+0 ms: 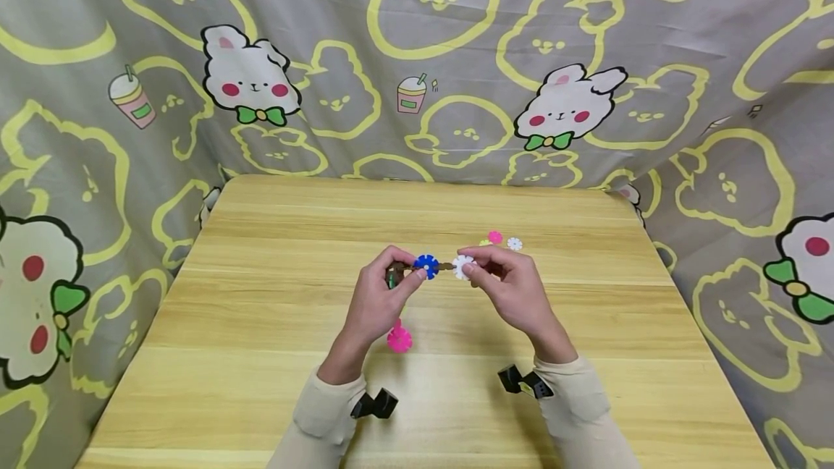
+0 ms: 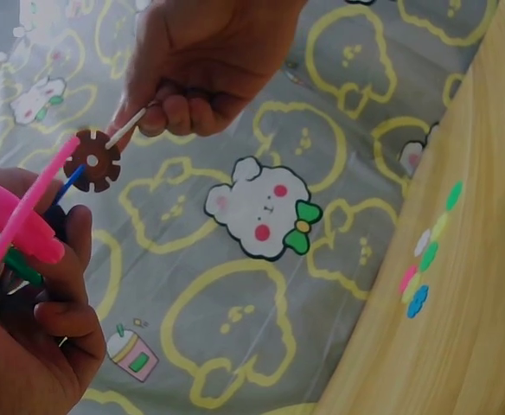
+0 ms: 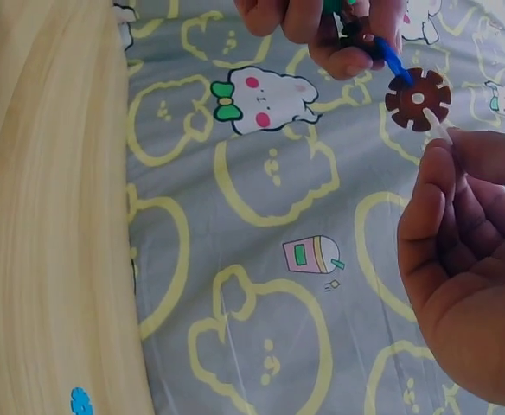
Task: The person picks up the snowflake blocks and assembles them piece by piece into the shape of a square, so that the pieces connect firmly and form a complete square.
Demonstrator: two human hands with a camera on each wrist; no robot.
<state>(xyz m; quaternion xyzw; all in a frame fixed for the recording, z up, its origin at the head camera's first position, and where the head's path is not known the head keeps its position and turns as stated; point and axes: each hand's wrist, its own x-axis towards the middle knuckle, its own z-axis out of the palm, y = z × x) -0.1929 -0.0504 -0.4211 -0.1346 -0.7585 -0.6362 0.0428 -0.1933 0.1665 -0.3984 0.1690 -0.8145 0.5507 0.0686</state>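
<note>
Above the wooden table, both hands hold a joined piece made of notched plastic discs. My left hand (image 1: 378, 297) pinches a blue disc (image 1: 426, 267) between thumb and fingers. Its far edge meets a brown disc (image 2: 94, 162), seen face-on in both wrist views. On the brown disc's other side is a white disc (image 1: 463, 267), pinched by my right hand (image 1: 515, 292) with its edge at the brown notches. More discs extend from the left hand, among them a pink disc (image 1: 399, 339) hanging below and a green disc (image 2: 21, 264) partly hidden by the fingers.
Loose discs lie on the table (image 1: 260, 353) beyond the right hand, including a pink one (image 1: 495, 237) and a white one (image 1: 515, 244). The left wrist view shows several in a cluster, with a blue disc (image 2: 418, 302). A patterned curtain (image 1: 339, 13) surrounds the table's back and sides.
</note>
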